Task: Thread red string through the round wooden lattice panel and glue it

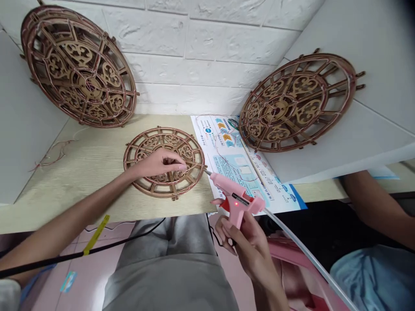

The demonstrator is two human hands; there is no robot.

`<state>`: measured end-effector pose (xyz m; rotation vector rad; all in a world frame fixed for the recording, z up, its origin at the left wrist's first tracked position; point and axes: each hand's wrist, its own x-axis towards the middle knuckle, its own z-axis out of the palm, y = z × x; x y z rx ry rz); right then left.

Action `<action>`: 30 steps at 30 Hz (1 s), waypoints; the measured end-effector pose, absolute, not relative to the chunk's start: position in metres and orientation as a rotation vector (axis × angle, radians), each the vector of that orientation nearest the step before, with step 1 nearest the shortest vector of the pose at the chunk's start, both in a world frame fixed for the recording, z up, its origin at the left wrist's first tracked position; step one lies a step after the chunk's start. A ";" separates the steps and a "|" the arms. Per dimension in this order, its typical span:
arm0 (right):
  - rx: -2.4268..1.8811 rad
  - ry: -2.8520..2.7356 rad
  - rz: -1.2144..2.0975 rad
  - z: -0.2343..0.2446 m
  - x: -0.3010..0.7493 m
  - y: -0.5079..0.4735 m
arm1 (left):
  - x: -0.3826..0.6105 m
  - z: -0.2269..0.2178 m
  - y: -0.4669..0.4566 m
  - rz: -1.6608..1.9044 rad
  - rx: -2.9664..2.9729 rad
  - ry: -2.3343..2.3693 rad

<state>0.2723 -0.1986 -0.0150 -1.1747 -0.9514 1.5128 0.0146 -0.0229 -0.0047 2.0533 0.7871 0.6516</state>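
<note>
A round brown openwork wooden disc (pixel 164 195) lies flat on the table, with thin reddish wire running along its ring and spokes. Over its right half is my left hand (pixel 158 163), thumb and forefinger pinched together at the disc; what is between the fingertips is too small to make out. My right hand (pixel 248 246) grips a pink glue gun (pixel 230 188) by its handle, below the table's front edge. The gun's red light glows, and its metal nozzle points at the disc's right rim. A long clear glue stick (pixel 301 246) sticks out of the gun's back.
Two similar discs lean upright, one at the back left (pixel 87 82) and one at the right (pixel 300 103) against a white panel (pixel 366 129). Under loose wire lies a printed sheet (pixel 231 162). A black cable (pixel 129 239) crosses my lap. Another person's arm (pixel 376 207) is at the right.
</note>
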 end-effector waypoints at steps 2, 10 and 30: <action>-1.195 -0.977 1.490 -0.014 0.272 -0.206 | 0.022 -0.011 -0.024 0.646 2.068 0.749; -1.222 -1.043 1.324 -0.027 0.282 -0.220 | 0.051 -0.004 -0.031 0.446 2.332 1.019; -1.711 -1.228 0.935 -0.025 0.253 -0.219 | 0.050 -0.020 0.007 0.538 2.152 0.464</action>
